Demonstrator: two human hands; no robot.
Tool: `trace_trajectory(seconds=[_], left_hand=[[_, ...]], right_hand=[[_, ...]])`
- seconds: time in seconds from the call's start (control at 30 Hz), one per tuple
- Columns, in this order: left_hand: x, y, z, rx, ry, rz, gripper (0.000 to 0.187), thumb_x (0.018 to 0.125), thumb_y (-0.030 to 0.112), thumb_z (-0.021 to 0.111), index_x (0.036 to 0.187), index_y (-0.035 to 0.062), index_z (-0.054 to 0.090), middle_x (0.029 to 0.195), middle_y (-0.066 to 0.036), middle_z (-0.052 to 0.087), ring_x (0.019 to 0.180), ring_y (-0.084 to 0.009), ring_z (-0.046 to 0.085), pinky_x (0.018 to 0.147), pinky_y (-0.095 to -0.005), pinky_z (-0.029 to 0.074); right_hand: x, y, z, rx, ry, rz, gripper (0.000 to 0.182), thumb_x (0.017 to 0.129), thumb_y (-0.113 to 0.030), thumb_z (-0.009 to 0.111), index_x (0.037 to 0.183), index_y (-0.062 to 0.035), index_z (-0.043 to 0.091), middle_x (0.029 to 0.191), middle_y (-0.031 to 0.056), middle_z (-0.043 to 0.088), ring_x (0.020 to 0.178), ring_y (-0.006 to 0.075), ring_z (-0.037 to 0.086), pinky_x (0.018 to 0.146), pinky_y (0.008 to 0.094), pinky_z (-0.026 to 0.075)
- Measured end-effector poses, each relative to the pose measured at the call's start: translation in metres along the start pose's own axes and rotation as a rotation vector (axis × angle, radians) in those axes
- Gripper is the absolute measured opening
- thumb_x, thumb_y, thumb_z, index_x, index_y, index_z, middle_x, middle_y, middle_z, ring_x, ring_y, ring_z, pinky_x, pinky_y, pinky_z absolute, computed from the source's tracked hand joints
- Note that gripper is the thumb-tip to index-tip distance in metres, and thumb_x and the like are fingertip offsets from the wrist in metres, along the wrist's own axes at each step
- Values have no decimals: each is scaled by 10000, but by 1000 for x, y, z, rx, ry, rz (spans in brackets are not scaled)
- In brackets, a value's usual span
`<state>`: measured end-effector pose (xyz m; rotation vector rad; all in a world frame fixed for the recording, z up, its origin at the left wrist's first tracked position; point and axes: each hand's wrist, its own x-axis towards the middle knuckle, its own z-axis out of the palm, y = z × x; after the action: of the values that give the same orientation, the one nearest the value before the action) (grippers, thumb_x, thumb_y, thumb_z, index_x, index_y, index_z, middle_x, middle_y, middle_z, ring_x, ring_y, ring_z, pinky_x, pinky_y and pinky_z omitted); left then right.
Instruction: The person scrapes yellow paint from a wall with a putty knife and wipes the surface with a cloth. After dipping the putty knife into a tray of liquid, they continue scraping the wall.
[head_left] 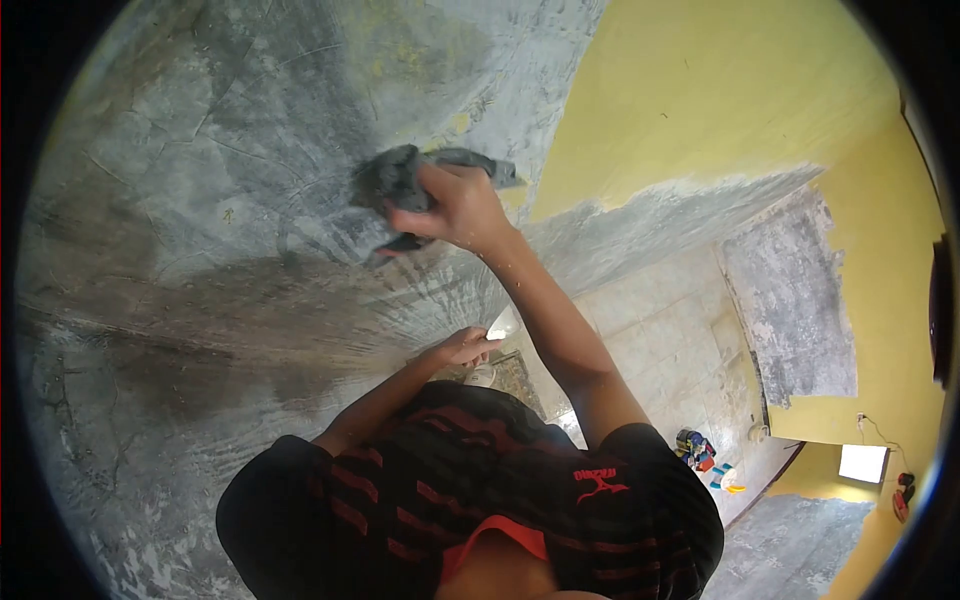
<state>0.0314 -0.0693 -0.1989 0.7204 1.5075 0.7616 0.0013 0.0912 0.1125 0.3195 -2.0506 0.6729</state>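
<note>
My right hand [455, 210] is closed round a bunched dark grey rag [395, 175], pressed against the grey, patchy wall [270, 130]. Part of the cloth hangs below my fingers, and its edges are a little blurred. Lower down, near my chest, my left hand [468, 347] grips a putty knife whose pale flat blade [503, 323] points away to the right. Its handle is hidden in my fingers. The wall surface around the rag shows damp dark streaks and scratches.
Yellow paint [700, 90] covers the upper wall at right. Beneath my left hand, a whitish round container [481, 376] is partly hidden. Pale floor tiles [650, 310] stretch right, with colourful items [695, 448] on them. A white lit panel [862, 463] shows at far right.
</note>
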Motion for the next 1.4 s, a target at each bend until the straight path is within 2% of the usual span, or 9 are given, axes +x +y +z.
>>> trace_trajectory(seconds=[0.2, 0.4, 0.47, 0.77, 0.83, 0.93, 1.03, 1.17, 1.4], left_hand=[[0, -1, 5, 0, 16, -18, 473, 1062, 506, 636, 1105, 36, 664, 837, -31, 661, 647, -99, 629, 512, -273, 499], [-4, -19, 6, -65, 17, -59, 467, 1046, 504, 667, 1109, 41, 656, 831, -21, 652, 635, -89, 616, 509, -264, 489], [-9, -13, 4, -109, 15, -45, 462, 1041, 499, 678, 1109, 43, 656, 828, -19, 651, 626, -85, 609, 505, -258, 481], [1, 4, 9, -65, -10, -10, 491, 1046, 508, 650, 1152, 29, 662, 870, -25, 653, 678, -88, 626, 535, -247, 488], [3, 9, 14, 8, -66, -21, 492, 1044, 510, 655, 1135, 27, 682, 869, -21, 658, 680, -87, 622, 538, -251, 490], [13, 11, 23, 92, -107, -24, 536, 1031, 541, 656, 1098, 12, 707, 879, -64, 699, 701, -131, 635, 559, -295, 513], [27, 8, 28, 98, -163, -27, 541, 1032, 541, 655, 1053, 2, 695, 877, -65, 701, 728, -134, 638, 579, -308, 519], [18, 7, 23, 95, -123, 7, 560, 1028, 555, 655, 1017, -4, 684, 876, -66, 699, 713, -133, 639, 567, -305, 513], [6, -46, 15, 33, -67, -95, 599, 1008, 597, 667, 1019, -1, 687, 806, -46, 667, 644, -125, 626, 527, -293, 492]], right_hand=[[-2, 14, -39, 348, 531, 525, 291, 910, -231, 832, 785, 6, 718, 652, -23, 619, 609, 54, 507, 537, 284, 438], [100, 16, -102, 209, 694, 202, 252, 966, -213, 791, 881, 17, 733, 766, 2, 705, 654, 93, 592, 615, 288, 494], [145, 15, -126, 200, 576, 88, 327, 1073, -321, 651, 879, -57, 656, 832, -6, 666, 728, 129, 587, 678, 328, 500], [168, -50, -107, 442, 99, 63, 343, 963, -299, 793, 846, -9, 652, 730, -6, 619, 622, 82, 531, 535, 294, 450], [143, -43, -74, 310, -77, -3, 493, 874, -467, 840, 748, -39, 629, 608, 113, 675, 521, 200, 647, 527, 358, 525], [112, -26, -48, -50, -49, -315, 346, 852, -358, 881, 816, -62, 705, 707, 51, 746, 579, 145, 702, 519, 333, 537], [89, -10, -46, 227, 86, -160, 407, 798, -387, 880, 814, -33, 679, 604, 134, 625, 511, 198, 630, 516, 347, 521], [52, 15, -77, 389, 270, 361, 271, 832, -240, 872, 926, -8, 766, 690, 5, 693, 605, 61, 595, 545, 281, 502], [-16, 48, -84, 504, 343, 495, 154, 891, -107, 812, 914, 31, 749, 787, -5, 706, 725, 61, 604, 644, 248, 506]])
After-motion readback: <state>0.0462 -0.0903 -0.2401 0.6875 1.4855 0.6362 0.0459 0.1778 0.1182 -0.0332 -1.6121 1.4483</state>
